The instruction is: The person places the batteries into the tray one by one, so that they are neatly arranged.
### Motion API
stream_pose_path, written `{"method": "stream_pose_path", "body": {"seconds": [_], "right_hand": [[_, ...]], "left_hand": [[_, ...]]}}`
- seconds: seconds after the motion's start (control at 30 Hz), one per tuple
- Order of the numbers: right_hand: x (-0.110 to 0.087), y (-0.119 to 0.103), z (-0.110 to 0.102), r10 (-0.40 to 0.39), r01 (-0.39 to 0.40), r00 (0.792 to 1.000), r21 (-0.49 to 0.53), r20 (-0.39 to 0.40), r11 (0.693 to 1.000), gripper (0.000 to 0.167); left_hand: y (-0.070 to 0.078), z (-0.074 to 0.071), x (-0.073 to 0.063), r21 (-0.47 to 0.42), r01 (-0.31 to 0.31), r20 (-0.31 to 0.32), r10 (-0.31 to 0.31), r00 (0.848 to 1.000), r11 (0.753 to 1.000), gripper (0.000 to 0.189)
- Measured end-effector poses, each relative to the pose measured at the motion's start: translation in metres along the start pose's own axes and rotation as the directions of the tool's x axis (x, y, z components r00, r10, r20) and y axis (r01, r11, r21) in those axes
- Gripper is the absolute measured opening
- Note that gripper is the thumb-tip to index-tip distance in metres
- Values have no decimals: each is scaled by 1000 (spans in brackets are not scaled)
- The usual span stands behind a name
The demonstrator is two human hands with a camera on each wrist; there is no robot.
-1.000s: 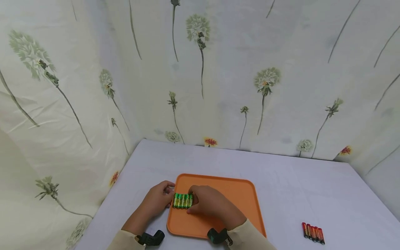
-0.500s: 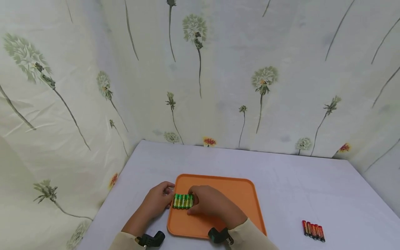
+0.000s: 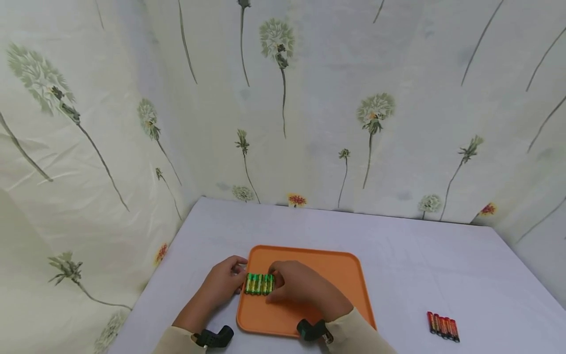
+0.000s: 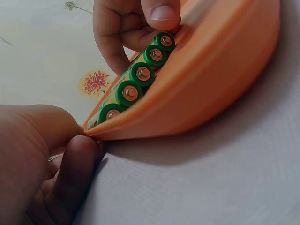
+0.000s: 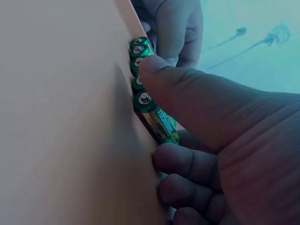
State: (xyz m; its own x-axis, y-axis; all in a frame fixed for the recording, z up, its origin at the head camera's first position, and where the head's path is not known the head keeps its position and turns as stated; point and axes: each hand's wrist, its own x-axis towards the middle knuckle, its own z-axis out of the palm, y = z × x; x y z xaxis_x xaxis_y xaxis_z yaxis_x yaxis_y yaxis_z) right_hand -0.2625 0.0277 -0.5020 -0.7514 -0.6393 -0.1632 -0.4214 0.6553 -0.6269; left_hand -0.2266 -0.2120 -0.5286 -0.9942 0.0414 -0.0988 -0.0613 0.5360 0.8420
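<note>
Several green-and-gold batteries [image 3: 260, 284] lie side by side in a row at the left edge of an orange tray [image 3: 318, 263]. My left hand [image 3: 224, 280] pinches the tray's rim between thumb and finger, as the left wrist view shows. My right hand [image 3: 298, 287] is at the row's right end, its thumb and index finger curled about the two ends of the outermost battery [image 5: 154, 119]. In the right wrist view the thumb [image 5: 183, 86] crosses in front of the row and partly hides it, while the other fingers curl beside the tray surface.
Red-and-black batteries [image 3: 443, 327] lie in a row on the white-covered table [image 3: 398, 275], right of the tray. A dandelion-print cloth [image 3: 318, 108] hangs behind and at the left. Each wrist wears a black camera [image 3: 216, 337].
My right hand has shifted very slightly right, and the row of green batteries looks a little wider. My left hand keeps its place at the rim.
</note>
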Motion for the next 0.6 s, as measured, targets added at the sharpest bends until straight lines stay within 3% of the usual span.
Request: {"method": "stream_pose_path", "body": {"seconds": [0.6], "right_hand": [[-7,18,-14,29,-29,1000,-9,1,1000,59]], "left_hand": [[-2,2,1,5,-15,-20,15,1000,1000,28]]}}
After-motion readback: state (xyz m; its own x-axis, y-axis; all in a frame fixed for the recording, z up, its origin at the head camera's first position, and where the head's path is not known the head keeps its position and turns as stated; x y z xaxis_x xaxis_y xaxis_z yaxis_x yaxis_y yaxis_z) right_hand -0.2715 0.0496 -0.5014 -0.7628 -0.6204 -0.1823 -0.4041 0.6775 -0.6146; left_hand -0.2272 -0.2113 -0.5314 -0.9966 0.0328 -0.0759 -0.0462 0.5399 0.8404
